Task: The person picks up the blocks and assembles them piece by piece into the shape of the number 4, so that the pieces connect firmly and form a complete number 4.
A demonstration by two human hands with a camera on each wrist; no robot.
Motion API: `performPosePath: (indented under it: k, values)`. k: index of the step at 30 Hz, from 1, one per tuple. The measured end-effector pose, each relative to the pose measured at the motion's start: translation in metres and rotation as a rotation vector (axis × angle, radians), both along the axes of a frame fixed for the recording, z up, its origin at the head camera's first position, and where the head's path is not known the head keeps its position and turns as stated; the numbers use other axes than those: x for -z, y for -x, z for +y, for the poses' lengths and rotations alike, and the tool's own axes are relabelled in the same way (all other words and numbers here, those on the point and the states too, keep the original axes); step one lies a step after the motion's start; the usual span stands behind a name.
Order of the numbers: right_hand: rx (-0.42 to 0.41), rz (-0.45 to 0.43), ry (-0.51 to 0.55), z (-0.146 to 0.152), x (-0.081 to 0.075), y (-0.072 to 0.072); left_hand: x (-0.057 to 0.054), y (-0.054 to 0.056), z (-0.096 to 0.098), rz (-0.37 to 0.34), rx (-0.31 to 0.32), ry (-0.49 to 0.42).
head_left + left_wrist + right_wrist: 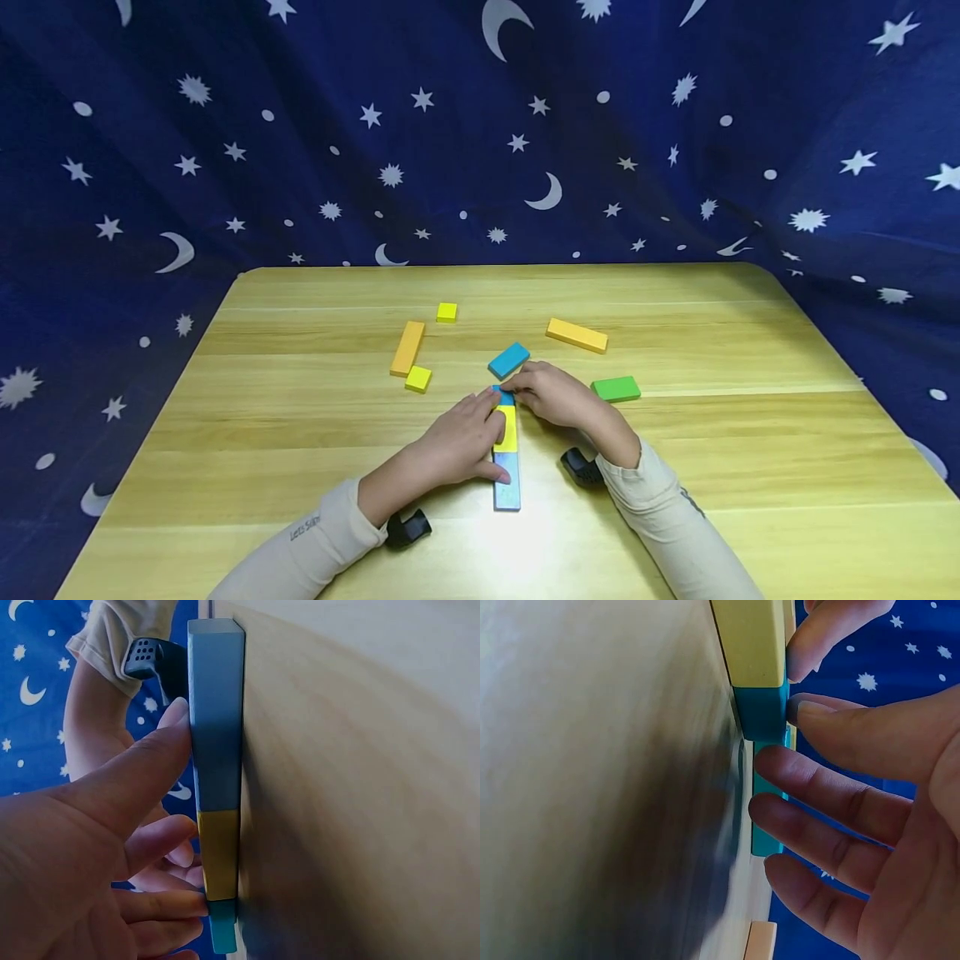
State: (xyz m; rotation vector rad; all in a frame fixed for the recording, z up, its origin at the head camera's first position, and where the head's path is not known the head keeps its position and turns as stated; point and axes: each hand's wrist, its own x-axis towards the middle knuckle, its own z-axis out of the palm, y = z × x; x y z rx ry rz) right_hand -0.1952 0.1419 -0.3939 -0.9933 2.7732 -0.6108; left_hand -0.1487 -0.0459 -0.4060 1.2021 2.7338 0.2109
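Note:
A grey-blue block, a yellow block and a small blue block lie end to end in a straight row on the table. My left hand rests along the row, its thumb on the grey-blue block and its fingers over the yellow and blue ones. At the far end, my right hand touches the blue block with its thumb, its fingers extended beside that end. Beyond them lies a separate blue block.
Left of the row lie an orange block and two yellow blocks, one nearer and one farther back. To the right are another orange block and a green block. A star-patterned cloth hangs behind the table.

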Motion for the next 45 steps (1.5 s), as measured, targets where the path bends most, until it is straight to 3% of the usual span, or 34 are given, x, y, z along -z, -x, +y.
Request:
performPosePath:
  k: [12, 18, 26, 36, 45]
  values:
    - [0.018, -0.034, -0.001, 0.004, -0.003, -0.005, 0.000, -0.007, -0.003, 0.031, 0.002, 0.036]
    - [0.131, -0.046, -0.031, 0.036, -0.021, -0.001, -0.001, -0.007, -0.003, 0.030, -0.003, 0.033]
    - [0.299, -0.227, -0.091, 0.085, -0.040, -0.005, 0.002, -0.011, -0.004, 0.014, 0.002, 0.013]
    - [0.395, -0.356, -0.163, 0.099, -0.033, 0.002, 0.000, -0.008, -0.006, 0.030, -0.005, -0.001]
    - [0.372, -0.304, -0.229, 0.095, -0.025, 0.007, -0.001, -0.005, -0.002, 0.024, -0.001, -0.014]
